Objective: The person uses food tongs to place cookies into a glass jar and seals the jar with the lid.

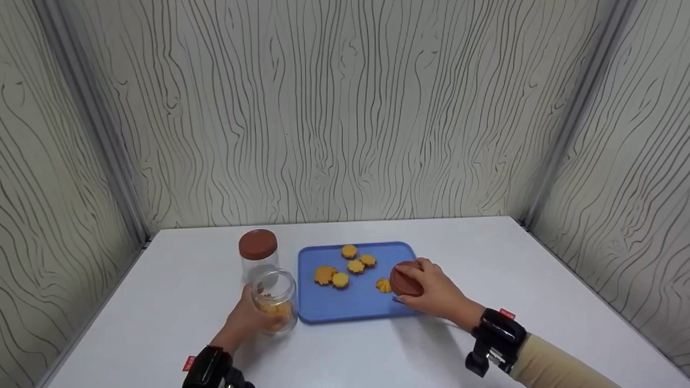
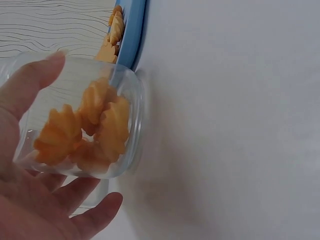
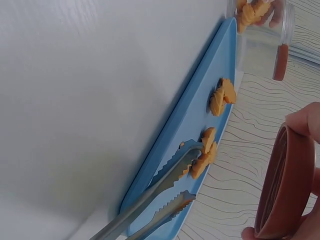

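Note:
My left hand (image 1: 245,319) grips a lidless clear jar (image 1: 276,293) near the tray's left side. Several golden ridged cookies (image 2: 112,127) lie in the bottom of that jar, seen through its wall in the left wrist view. Over the tray's right end, my right hand (image 1: 441,295) holds a round reddish-brown lid (image 1: 405,280) by its edge, tilted so its hollow side shows in the right wrist view. Under the lid, metal tongs (image 3: 155,192) with toothed tips rest on the blue tray (image 1: 353,308), mostly hidden by the hand in the head view.
More cookies (image 1: 325,275) are scattered over the tray, one of them (image 1: 383,285) close beside the held lid. Just behind the lidless jar stands a second clear jar with a brown lid (image 1: 258,244) on. A pale patterned wall (image 1: 323,118) borders the white table (image 1: 161,302) at the back.

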The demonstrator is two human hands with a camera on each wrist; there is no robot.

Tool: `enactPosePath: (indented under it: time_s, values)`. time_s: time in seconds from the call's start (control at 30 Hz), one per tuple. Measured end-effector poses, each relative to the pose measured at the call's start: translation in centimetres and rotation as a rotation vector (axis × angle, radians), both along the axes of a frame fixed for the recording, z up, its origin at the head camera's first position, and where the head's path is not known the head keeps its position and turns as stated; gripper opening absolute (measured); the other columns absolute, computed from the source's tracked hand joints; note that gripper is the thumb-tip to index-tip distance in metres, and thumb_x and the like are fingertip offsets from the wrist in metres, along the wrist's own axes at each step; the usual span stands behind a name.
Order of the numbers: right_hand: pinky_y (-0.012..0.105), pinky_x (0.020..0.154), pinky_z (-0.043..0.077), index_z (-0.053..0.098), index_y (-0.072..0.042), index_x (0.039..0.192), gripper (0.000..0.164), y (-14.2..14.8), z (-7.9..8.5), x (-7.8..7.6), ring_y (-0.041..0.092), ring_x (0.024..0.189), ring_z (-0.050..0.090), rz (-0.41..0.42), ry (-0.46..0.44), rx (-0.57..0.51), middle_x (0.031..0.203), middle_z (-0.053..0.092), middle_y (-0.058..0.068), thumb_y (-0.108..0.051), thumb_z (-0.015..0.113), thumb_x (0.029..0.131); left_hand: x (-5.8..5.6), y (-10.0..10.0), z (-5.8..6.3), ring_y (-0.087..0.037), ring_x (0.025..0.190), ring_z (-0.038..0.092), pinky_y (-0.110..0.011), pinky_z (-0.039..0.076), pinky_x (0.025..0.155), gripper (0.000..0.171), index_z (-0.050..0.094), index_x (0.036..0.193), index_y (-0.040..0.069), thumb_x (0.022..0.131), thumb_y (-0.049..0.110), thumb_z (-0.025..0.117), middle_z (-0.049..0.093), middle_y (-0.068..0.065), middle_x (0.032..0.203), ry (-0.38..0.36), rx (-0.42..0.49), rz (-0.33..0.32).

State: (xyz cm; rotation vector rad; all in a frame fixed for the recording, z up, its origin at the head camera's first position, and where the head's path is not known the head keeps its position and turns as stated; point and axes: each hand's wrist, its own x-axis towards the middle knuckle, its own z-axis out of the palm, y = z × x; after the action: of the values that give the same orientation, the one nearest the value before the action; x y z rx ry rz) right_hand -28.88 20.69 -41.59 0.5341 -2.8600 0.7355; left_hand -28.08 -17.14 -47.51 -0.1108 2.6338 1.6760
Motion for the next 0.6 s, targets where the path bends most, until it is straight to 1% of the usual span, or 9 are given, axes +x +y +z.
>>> enactPosePath:
  time_s: [0.1, 0.17, 0.33, 0.43, 0.6]
  values:
    - [0.047, 0.082, 0.051, 0.061, -0.012, 0.131, 0.058, -0.2, -0.1, 0.0, 0.037, 0.112, 0.048, 0.014, 0.006, -0.011, 0.135, 0.045, 0.023, -0.027, 0.08, 0.078, 0.1, -0.1, 0.0, -0.045, 0.125, 0.042, -0.057, 0.032, 0.105, 0.103, 0.027, 0.139, -0.006, 0.063, 0.019, 0.092, 0.044, -0.031, 0.136, 0.023, 0.002, -0.008]
    - [0.047, 0.081, 0.051, 0.061, -0.012, 0.131, 0.058, -0.3, -0.1, 0.0, 0.037, 0.111, 0.048, 0.028, 0.014, -0.018, 0.134, 0.045, 0.024, -0.027, 0.08, 0.078, 0.1, -0.1, 0.0, -0.045, 0.124, 0.043, -0.056, 0.034, 0.104, 0.102, 0.028, 0.137, -0.007, 0.062, 0.021, 0.092, 0.045, -0.031, 0.135, 0.038, -0.013, -0.015]
    - [0.047, 0.081, 0.051, 0.061, -0.01, 0.131, 0.058, -0.6, -0.4, -0.1, 0.038, 0.111, 0.049, 0.064, 0.026, -0.018, 0.133, 0.045, 0.025, -0.027, 0.079, 0.079, 0.3, 0.0, 0.1, -0.045, 0.125, 0.043, -0.056, 0.033, 0.105, 0.104, 0.027, 0.138, -0.005, 0.063, 0.022, 0.092, 0.045, -0.03, 0.136, 0.013, -0.014, -0.01]
    - [0.048, 0.081, 0.051, 0.061, -0.009, 0.13, 0.057, -0.8, -0.5, -0.1, 0.039, 0.111, 0.049, 0.077, 0.033, -0.019, 0.133, 0.045, 0.026, -0.026, 0.079, 0.079, 0.3, 0.0, 0.3, -0.045, 0.127, 0.041, -0.058, 0.031, 0.106, 0.105, 0.026, 0.142, -0.004, 0.064, 0.02, 0.092, 0.044, -0.03, 0.138, 0.002, 0.012, -0.011]
    - [0.049, 0.081, 0.051, 0.061, -0.009, 0.13, 0.057, -1.2, -0.5, 0.1, 0.04, 0.112, 0.049, 0.077, 0.022, -0.035, 0.133, 0.045, 0.027, -0.026, 0.078, 0.079, 0.3, 0.0, 0.4, -0.044, 0.126, 0.042, -0.058, 0.031, 0.106, 0.103, 0.026, 0.143, -0.005, 0.065, 0.014, 0.091, 0.045, -0.03, 0.137, 0.018, 0.028, -0.013]
